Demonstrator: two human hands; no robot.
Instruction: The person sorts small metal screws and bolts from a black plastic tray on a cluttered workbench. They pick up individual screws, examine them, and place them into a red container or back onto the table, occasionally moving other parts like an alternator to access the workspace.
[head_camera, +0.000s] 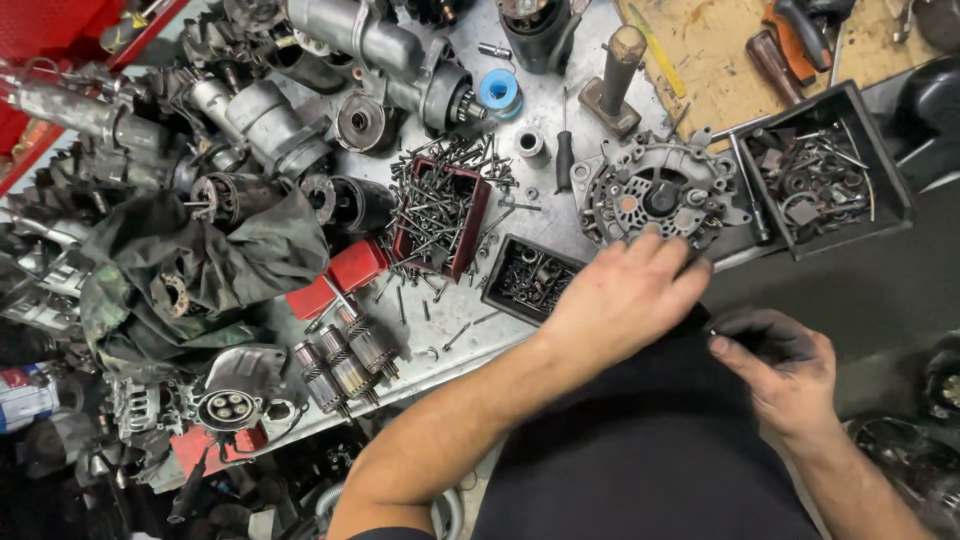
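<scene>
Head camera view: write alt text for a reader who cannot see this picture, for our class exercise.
A person's left hand reaches over a cluttered metal workbench to the near edge of a round alternator housing, while the right hand hangs off the bench's edge, grease-stained. Around them lie a red tray of long bolts, a black bin of small parts and piled motor parts.

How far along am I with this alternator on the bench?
Done so far: the alternator lies with its rear open and the inner parts exposed. In hand: your left hand rests on its near edge, while your right hand pinches something small and dark that I can't identify. Left: loose screws fill the red tray, small parts sit in the black box, and nothing looks refitted yet.
</scene>
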